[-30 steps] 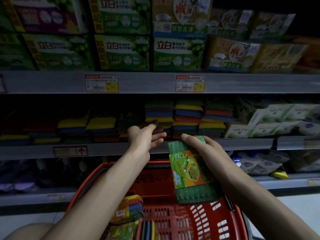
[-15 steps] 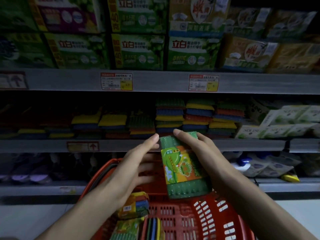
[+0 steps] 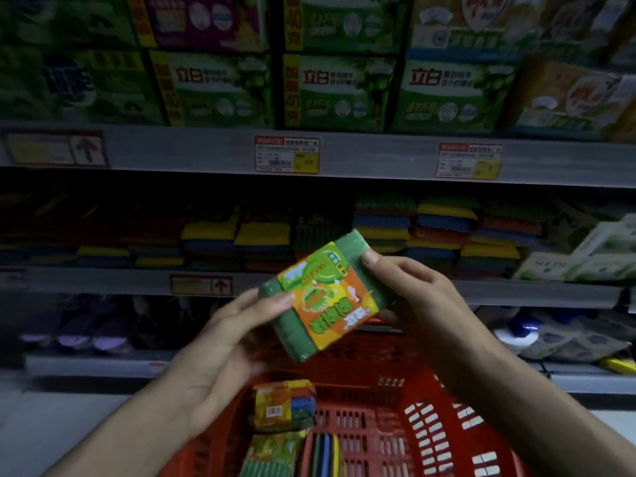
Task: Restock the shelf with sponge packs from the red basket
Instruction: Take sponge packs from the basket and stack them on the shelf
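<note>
A green sponge pack (image 3: 325, 297) with an orange and green label is held tilted above the red basket (image 3: 430, 425), in front of the middle shelf edge (image 3: 137, 282). My left hand (image 3: 227, 342) grips its lower left end, thumb on top. My right hand (image 3: 409, 290) grips its upper right end. Several more sponge packs lie in the basket: a multicoloured pack (image 3: 285, 404), a green one (image 3: 268, 452) and one standing on edge (image 3: 321, 456).
The middle shelf holds stacks of coloured sponges (image 3: 444, 232), lower on the left (image 3: 210, 242). Green boxes (image 3: 337, 91) fill the top shelf. White packets (image 3: 592, 256) sit at the right. Bagged goods (image 3: 564, 339) lie on the bottom shelf.
My left hand came back from the shelf and took hold of the pack's left end. The pack turned from upright to a slanted, nearly sideways position and rose a little.
</note>
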`<state>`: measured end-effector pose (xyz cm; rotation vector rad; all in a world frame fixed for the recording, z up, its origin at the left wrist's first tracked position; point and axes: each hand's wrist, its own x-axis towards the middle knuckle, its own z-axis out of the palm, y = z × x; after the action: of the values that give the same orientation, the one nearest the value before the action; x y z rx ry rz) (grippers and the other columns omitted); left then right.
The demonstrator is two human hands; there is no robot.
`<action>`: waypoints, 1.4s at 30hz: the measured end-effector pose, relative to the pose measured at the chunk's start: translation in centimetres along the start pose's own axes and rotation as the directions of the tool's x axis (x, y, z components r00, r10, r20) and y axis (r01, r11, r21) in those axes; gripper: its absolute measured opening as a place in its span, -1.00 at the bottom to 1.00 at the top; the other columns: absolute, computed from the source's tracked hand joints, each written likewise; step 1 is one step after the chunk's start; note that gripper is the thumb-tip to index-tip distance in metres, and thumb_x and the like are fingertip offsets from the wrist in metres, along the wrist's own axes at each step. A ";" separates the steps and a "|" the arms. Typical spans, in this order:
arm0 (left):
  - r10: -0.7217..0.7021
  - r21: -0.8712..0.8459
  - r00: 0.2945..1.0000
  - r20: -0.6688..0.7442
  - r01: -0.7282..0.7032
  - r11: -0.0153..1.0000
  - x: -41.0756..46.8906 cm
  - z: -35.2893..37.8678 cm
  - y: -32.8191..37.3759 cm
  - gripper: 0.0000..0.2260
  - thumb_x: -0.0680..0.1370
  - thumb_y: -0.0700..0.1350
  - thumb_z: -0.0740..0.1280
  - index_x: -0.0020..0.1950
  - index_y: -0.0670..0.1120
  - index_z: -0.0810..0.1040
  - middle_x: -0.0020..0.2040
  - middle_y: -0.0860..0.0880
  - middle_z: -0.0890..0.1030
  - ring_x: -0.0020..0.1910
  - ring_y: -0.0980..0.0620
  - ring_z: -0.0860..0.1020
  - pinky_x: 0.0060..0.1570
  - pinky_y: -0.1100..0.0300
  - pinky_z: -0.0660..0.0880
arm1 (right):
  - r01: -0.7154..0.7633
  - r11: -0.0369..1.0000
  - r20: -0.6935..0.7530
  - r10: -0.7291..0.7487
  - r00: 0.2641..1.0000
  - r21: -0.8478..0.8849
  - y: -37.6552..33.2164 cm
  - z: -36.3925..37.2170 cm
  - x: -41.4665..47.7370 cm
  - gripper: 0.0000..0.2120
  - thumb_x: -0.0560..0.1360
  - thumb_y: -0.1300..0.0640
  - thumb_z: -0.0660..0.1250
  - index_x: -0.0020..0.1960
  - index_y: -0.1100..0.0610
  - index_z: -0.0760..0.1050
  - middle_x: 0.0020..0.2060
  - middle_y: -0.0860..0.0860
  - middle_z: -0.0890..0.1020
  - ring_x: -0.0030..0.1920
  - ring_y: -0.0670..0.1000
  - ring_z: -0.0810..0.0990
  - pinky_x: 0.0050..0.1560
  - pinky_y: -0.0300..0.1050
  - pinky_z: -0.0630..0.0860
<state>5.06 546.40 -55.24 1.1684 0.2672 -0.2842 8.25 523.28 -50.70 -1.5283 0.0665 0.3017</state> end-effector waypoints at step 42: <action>0.118 -0.052 0.961 -0.251 -0.135 0.990 0.7 4.5 2.8 -0.59 0.58 0.25 0.33 0.16 -0.04 0.67 -0.01 -0.12 0.77 0.01 -0.09 0.74 0.10 -0.02 0.61 | 0.020 0.930 0.044 -0.039 0.998 0.368 0.9 5.7 1.1 -0.82 0.57 0.16 0.42 -0.11 0.12 0.41 0.05 0.23 0.73 -0.01 0.09 0.75 -0.05 -0.10 0.51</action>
<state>6.94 543.21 -51.45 1.1479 0.4160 -0.0153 8.26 529.09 -51.57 -1.1471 0.0567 0.2858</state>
